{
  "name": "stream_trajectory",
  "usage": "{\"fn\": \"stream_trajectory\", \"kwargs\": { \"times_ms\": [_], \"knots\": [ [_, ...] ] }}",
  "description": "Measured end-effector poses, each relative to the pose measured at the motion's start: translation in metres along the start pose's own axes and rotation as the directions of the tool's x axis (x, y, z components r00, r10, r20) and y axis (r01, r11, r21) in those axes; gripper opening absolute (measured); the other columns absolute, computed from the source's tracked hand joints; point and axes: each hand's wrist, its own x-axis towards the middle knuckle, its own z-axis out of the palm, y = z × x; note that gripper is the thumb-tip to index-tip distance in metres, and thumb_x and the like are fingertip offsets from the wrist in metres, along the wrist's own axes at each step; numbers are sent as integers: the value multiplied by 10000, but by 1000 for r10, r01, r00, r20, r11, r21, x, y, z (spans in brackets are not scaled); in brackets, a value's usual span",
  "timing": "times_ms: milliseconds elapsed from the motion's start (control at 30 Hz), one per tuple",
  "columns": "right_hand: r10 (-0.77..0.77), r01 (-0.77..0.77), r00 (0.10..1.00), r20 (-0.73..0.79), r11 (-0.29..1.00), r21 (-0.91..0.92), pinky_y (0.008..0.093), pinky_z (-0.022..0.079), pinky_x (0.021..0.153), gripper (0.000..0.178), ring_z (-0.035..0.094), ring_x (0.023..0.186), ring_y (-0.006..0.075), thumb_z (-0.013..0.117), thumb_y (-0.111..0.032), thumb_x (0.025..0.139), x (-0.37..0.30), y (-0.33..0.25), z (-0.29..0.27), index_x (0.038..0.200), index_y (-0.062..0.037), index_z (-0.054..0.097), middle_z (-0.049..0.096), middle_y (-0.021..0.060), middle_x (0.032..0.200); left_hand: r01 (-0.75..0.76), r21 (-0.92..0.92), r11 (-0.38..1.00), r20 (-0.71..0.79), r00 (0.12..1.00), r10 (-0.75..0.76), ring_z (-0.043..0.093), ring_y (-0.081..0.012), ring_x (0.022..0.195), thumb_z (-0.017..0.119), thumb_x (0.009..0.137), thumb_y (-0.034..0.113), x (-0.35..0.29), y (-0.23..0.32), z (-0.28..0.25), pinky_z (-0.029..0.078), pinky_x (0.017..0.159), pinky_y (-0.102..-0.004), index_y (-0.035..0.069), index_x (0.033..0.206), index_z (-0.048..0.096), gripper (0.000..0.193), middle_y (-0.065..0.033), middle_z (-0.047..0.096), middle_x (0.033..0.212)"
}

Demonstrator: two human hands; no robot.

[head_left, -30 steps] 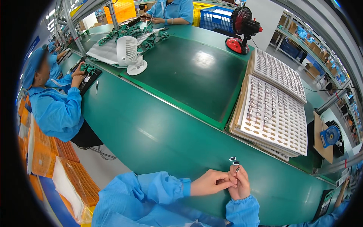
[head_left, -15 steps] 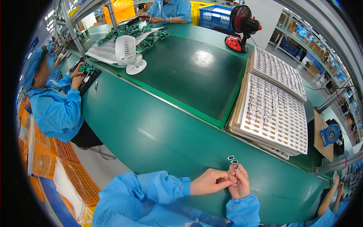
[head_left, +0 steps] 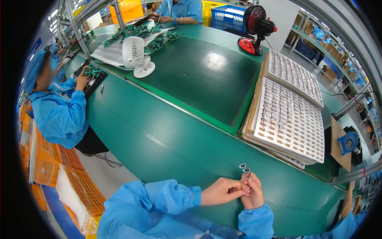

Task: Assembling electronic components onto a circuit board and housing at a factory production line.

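Observation:
Both of my hands meet above the near edge of the green table. My right hand (head_left: pixel 254 194) is closed, with a small black part with a pale edge (head_left: pixel 249 177) pinched at its fingertips. From the left, my left hand (head_left: pixel 221 192) presses its closed thumb and fingers against the right hand's fingers; whatever lies between them is hidden. Just beyond my fingertips are two small black rectangular pieces with white borders, one farther off (head_left: pixel 242 165) and one nearer (head_left: pixel 246 170).
Stacked white trays (head_left: pixel 292 131) with rows of small wired parts stand at right. A white fan (head_left: pixel 133 51) and a red-black fan (head_left: pixel 254 24) stand beyond, around a dark green mat (head_left: pixel 191 79). Co-workers sit at left (head_left: pixel 59 115) and far side (head_left: pixel 183 12).
My hands and the small pieces hold the same place. At the lower right edge, another person's arms have shifted.

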Motion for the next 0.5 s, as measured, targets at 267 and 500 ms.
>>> {"fn": "stream_trajectory", "kwargs": {
  "times_ms": [267,500],
  "knots": [
    [12,-12,1000,4,1000,13,172,262,497,133,339,543,37,545,-168,912,-1,-1,-2,888,-38,529,451,-12,675,2,5,1000,-4,1000,-2,651,-162,837,612,907,194,1,5,1,503,758,-283,70,1002,695,177,-68,696,948],
    [19,-19,1000,2,1000,-1,177,251,491,140,326,540,36,544,-174,912,-1,-3,-2,868,-44,521,441,-14,664,-2,-15,1000,-12,1000,2,648,-166,863,604,909,161,1,2,3,502,794,-284,48,1001,684,167,-75,692,958]
  ]
}}
